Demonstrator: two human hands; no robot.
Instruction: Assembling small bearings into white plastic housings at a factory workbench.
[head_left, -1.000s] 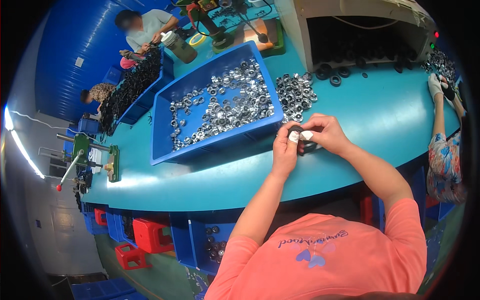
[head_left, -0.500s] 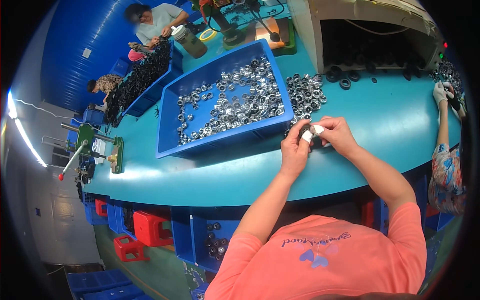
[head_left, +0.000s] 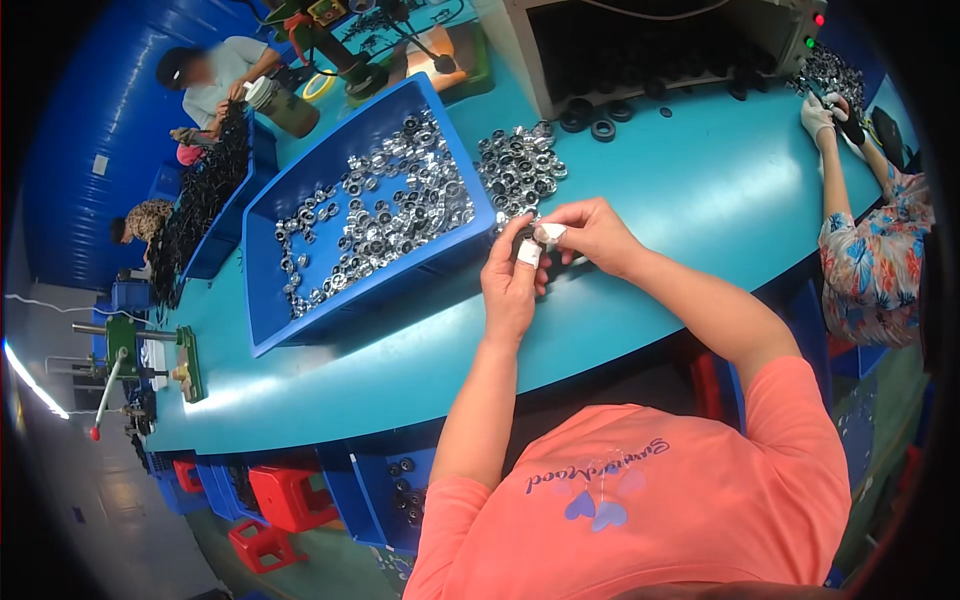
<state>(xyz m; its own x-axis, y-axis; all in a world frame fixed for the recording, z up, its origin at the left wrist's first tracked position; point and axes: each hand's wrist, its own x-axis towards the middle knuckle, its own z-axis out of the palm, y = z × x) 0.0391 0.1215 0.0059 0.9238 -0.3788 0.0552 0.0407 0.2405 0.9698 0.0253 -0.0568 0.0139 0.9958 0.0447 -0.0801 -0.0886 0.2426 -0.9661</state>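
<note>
My left hand (head_left: 512, 285) and my right hand (head_left: 597, 238) meet over the near side of the table, fingers closed together. White wrapping covers both thumb tips. Between the fingers is a small round silver-and-black part, mostly hidden by them. Just beyond my hands, a loose heap of shiny silver-and-black round parts (head_left: 518, 165) lies on the table. To the left stands a big blue bin (head_left: 370, 300), its floor strewn with more of these parts.
Black rubber rings (head_left: 602, 130) lie before a box-like machine (head_left: 520, 60). A green hand press (head_left: 122, 365) stands at the table's left end. Farther left, a blue bin holds black pieces (head_left: 205, 180). Co-workers sit far left and at right, one wearing white gloves (head_left: 817, 115). Red stools (head_left: 290, 497) stand below.
The whole view has shifted and tilted, so bin, heap and table sit farther left. My hands stay together at the same spot by the heap, fingers closed as before.
</note>
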